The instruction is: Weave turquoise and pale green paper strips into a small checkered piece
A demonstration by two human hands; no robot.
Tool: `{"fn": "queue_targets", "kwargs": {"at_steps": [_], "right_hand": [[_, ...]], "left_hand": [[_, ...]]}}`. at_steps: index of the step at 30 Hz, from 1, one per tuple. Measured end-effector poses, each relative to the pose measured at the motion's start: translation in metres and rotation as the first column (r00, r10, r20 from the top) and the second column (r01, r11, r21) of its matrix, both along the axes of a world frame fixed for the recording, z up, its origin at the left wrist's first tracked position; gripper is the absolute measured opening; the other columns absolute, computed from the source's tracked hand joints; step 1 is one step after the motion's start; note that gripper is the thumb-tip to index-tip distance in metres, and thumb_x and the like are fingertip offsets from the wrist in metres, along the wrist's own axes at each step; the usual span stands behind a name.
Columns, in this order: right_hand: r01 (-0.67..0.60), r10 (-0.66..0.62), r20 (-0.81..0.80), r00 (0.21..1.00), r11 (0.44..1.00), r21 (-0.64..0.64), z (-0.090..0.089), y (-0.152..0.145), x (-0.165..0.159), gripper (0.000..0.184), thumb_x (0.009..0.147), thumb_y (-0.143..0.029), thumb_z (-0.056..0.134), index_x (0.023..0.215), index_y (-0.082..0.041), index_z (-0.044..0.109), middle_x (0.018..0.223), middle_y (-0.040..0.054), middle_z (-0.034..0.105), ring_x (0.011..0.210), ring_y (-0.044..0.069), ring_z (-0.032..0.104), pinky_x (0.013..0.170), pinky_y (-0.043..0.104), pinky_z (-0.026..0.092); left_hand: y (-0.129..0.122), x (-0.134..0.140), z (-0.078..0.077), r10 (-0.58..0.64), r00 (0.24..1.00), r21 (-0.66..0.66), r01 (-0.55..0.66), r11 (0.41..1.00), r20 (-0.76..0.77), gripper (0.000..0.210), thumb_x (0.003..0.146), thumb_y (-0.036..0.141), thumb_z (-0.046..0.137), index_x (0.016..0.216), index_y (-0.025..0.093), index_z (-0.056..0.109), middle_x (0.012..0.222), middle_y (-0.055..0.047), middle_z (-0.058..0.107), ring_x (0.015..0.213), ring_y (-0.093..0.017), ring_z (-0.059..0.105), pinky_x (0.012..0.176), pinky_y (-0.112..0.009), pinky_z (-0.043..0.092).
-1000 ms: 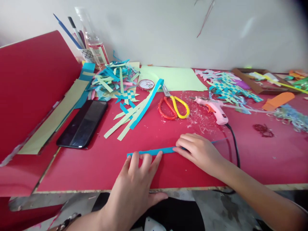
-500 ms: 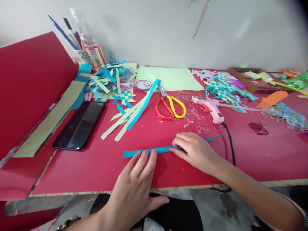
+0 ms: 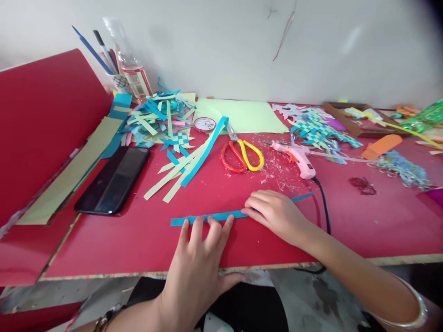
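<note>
A narrow blue paper strip lies across the red table, its left part flat. My left hand rests spread, fingertips pressing the strip down and thumb stretched out near the table edge. Further right, my right hand has its fingers closed on the strip, whose far end sticks out past the knuckles. Part of the strip under the right hand is hidden. Behind the hands lie more green and blue strips and scissors with one red and one yellow handle.
A pink glue gun with a black cord lies at right. Left are a phone, a glass bottle and a heap of paper scraps. Green sheets, woven paper pieces and a brown tray line the wall.
My left hand's fingers have spread further apart along the strip. The strip has shifted slightly left. The right hand keeps its hold, and the view has turned a little.
</note>
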State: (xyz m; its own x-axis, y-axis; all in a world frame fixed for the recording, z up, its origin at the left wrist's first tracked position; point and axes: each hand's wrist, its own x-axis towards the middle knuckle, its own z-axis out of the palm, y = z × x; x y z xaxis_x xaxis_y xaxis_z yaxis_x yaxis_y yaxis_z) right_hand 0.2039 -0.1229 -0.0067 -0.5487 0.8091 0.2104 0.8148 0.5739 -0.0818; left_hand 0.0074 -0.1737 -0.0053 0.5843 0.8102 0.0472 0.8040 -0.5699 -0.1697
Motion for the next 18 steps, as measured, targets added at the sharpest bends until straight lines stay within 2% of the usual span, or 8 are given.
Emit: {"fn": "queue_targets", "kwargs": {"at_steps": [9,14,18], "right_hand": [[0.001,-0.006,0.088,0.996,0.999,0.051,-0.003,-0.001,-0.003,0.024,0.084,-0.026,0.041,0.064,-0.017,0.052,0.061,0.0007,0.054,0.059,0.012,0.048,0.06,0.025,0.03],[-0.004,0.004,0.011,1.0,1.0,0.0,0.0,0.001,0.002,0.023,0.084,-0.028,0.042,0.067,-0.017,0.052,0.062,0.0008,0.054,0.06,0.012,0.048,0.059,0.023,0.032],[-0.009,0.003,-0.071,0.997,0.997,-0.078,0.001,0.002,0.022,0.022,0.082,-0.034,0.045,0.068,-0.017,0.051,0.064,0.001,0.053,0.061,0.012,0.047,0.058,0.023,0.034]], "left_hand": [[-0.001,0.0,0.0,0.007,1.0,-0.004,-0.008,1.0,-0.023,0.085,0.065,0.071,0.034,0.132,0.02,0.025,0.11,-0.01,0.041,0.1,-0.03,0.033,0.081,-0.043,0.039],[0.0,0.0,0.002,0.016,0.999,-0.005,-0.016,1.0,-0.04,0.083,0.065,0.07,0.036,0.131,0.022,0.027,0.11,-0.01,0.041,0.096,-0.027,0.036,0.081,-0.042,0.039],[0.001,0.002,0.003,0.02,0.998,-0.025,-0.022,0.999,-0.063,0.083,0.065,0.068,0.039,0.132,0.023,0.024,0.108,-0.009,0.042,0.094,-0.027,0.036,0.08,-0.042,0.04]]}}
